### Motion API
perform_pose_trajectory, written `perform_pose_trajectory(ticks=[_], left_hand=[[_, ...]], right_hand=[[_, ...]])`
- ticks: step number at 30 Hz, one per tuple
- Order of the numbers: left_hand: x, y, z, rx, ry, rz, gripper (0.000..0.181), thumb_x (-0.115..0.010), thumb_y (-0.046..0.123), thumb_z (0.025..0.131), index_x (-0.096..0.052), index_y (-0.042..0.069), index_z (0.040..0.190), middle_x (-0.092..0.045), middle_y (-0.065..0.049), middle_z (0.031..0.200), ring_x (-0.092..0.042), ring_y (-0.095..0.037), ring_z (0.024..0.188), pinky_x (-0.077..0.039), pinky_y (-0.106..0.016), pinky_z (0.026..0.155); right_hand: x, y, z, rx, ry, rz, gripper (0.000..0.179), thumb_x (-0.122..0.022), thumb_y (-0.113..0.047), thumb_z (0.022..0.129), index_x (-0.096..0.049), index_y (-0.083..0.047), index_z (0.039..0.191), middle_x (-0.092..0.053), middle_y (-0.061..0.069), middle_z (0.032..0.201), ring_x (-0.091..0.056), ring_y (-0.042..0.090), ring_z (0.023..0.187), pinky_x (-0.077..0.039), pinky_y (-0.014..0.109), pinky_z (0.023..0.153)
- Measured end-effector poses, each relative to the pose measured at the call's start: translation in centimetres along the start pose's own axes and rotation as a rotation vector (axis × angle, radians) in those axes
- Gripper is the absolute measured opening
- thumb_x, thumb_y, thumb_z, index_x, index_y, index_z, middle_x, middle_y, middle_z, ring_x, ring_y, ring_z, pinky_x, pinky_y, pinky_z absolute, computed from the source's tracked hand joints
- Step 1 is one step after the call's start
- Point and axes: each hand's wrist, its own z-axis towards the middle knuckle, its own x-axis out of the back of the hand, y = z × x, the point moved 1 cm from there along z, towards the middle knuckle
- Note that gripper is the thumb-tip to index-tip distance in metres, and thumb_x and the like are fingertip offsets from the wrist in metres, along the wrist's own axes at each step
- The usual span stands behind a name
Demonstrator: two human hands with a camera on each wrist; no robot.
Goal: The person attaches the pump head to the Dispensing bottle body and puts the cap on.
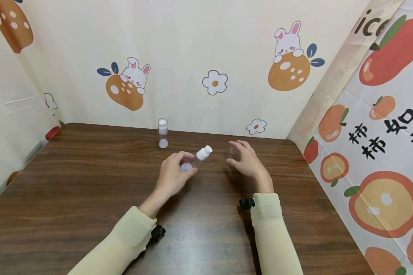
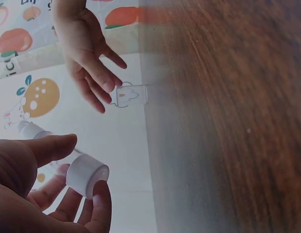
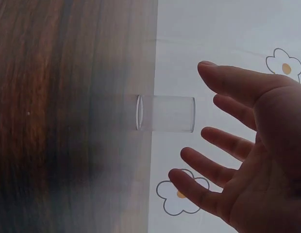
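Note:
My left hand [image 1: 173,172] grips a small pump bottle [image 1: 204,153] with a white pump top, a clear body and a white base. The bottle is tilted, its pump end pointing up and to the right. In the left wrist view, the fingers curl round the white base [image 2: 87,175]. A clear cylindrical cap [image 3: 167,114] stands upright on the table, near my right hand [image 1: 247,160]. In the right wrist view, that hand's fingers [image 3: 216,158] are spread beside the cap, apart from it.
A second pump bottle [image 1: 163,133], with its clear cap on, stands upright near the back edge of the brown wooden table [image 1: 89,191]. Printed curtains [image 1: 192,46] with bunnies, fruit and flowers hang behind and at the sides.

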Motion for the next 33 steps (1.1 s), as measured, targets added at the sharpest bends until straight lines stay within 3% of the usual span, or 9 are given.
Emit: perform_pose_trajectory(ticks=[13,23,33], left_hand=[[-0.01,0.00,0.05,-0.002,0.001,0.004,0.037,-0.089,0.015,0.086,-0.074,0.008,0.119,-0.073,-0.010,0.116,-0.065,-0.028,0.106,-0.050,-0.045,0.092],[-0.07,-0.08,0.07,-0.001,-0.003,0.003,0.038,-0.090,0.016,0.086,-0.074,0.009,0.119,-0.073,-0.010,0.116,-0.066,-0.028,0.107,-0.050,-0.045,0.092],[-0.01,-0.01,-0.03,0.008,-0.007,-0.001,0.037,-0.089,0.015,0.086,-0.074,0.009,0.119,-0.073,-0.010,0.116,-0.065,-0.028,0.106,-0.049,-0.044,0.092]], right_hand=[[-0.32,-0.35,-0.31,-0.081,-0.159,-0.019,0.077,-0.072,-0.024,0.102,-0.033,-0.010,0.167,-0.022,0.026,0.171,-0.025,0.053,0.155,-0.031,0.068,0.120],[-0.18,-0.53,-0.46,-0.049,-0.128,-0.010,0.067,-0.072,-0.017,0.102,-0.043,-0.006,0.161,-0.046,0.023,0.155,-0.046,0.043,0.142,-0.039,0.060,0.116],[-0.07,-0.55,-0.46,-0.048,-0.079,-0.022,0.047,-0.071,-0.012,0.102,-0.058,-0.004,0.146,-0.061,0.021,0.135,-0.057,0.040,0.125,-0.047,0.057,0.106]])
